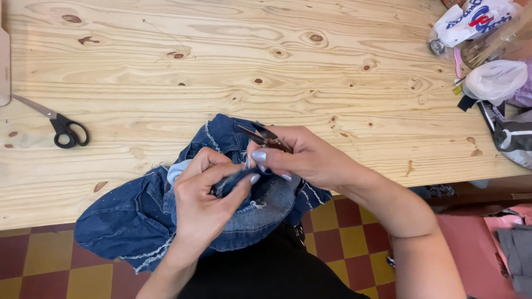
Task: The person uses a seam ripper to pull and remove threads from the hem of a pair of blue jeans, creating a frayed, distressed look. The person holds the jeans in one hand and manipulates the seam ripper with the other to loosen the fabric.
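The jeans [138,216] hang over the counter's [221,61] near edge. The left hand [208,202] pinches a denim fold; just right of it, touching, the right hand [302,158] grips what look like snips [266,137], blades pointing left and away.

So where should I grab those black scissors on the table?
Probably by the black loop handles of the scissors, coming from the near right. The handles point toward the table's near edge, while the bare blades angle away up-left.
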